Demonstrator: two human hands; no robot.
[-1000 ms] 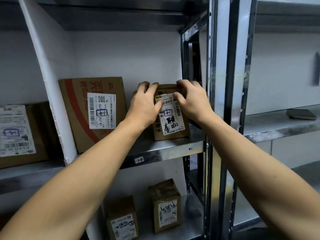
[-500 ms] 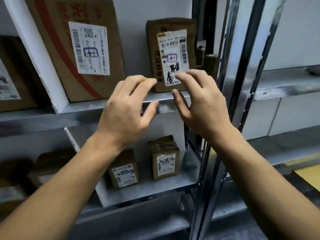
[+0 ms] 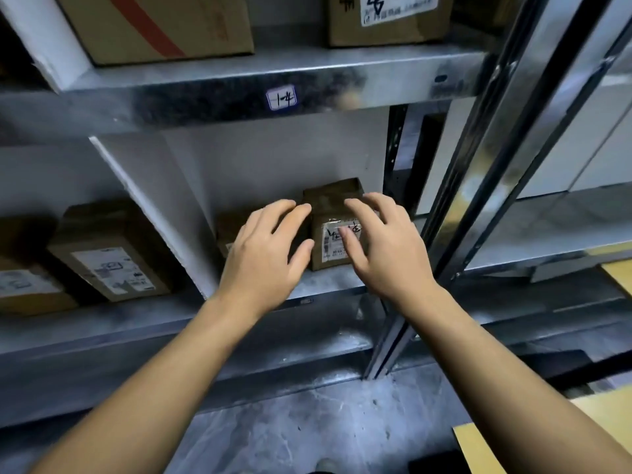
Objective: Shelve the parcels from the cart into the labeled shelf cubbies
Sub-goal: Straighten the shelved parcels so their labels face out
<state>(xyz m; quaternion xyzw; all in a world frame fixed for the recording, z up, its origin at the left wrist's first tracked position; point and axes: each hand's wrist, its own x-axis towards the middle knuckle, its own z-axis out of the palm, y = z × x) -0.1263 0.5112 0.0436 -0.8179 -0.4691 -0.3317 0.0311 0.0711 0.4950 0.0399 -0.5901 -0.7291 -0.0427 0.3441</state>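
My left hand [image 3: 265,249] and my right hand [image 3: 386,248] hover empty in front of the lower shelf, fingers loosely spread. Between and behind them stands a small brown parcel [image 3: 330,206] with a white label, upright on the lower shelf. A second small parcel [image 3: 227,230] beside it is mostly hidden by my left hand. On the shelf above, over the "1-4" tag [image 3: 281,97], the labelled parcel [image 3: 386,18] stands next to a large carton with a red stripe [image 3: 154,25].
White dividers [image 3: 160,206] split the metal shelves [image 3: 239,80] into cubbies. More brown parcels [image 3: 109,254] lie in the left lower cubby. A steel upright [image 3: 478,186] stands right of my hands. Yellow cardboard [image 3: 485,446] shows at the bottom right over the grey floor.
Both hands let go of the parcel in cubby 1-4 and drew back and down. The view tilted down, and the hands now sit in front of the lower shelf.
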